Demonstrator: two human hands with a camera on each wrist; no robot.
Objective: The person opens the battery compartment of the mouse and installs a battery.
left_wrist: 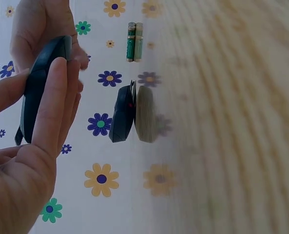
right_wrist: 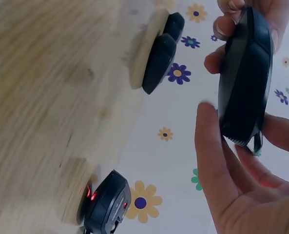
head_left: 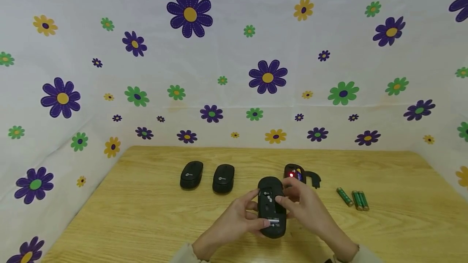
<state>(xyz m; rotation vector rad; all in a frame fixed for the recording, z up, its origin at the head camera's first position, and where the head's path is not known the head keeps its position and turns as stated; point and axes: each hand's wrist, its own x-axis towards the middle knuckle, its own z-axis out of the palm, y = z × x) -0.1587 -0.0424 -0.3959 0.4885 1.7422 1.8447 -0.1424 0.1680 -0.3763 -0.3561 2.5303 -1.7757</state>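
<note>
A black computer mouse point(head_left: 269, 208) is held above the table with its underside, label and a dark recess facing up. My left hand point(head_left: 239, 215) grips its left side, the thumb lying across the label end. From the right, my right hand point(head_left: 308, 206) holds the far part, thumb on the underside by the recess and fingers at the side. In the right wrist view, a small dark flap point(right_wrist: 258, 142) sticks out at the mouse's end, near the right hand's fingers. The left wrist view shows the same mouse point(left_wrist: 39, 87) edge-on between both hands.
Two black mice point(head_left: 191, 174) stand upright at the back left. Behind the right hand lies another mouse point(head_left: 297, 173) with a red light and a curved black cover point(head_left: 313, 179) beside it. Three green batteries point(head_left: 344, 197) lie at the right. A flowered cloth point(head_left: 226, 52) backs the table.
</note>
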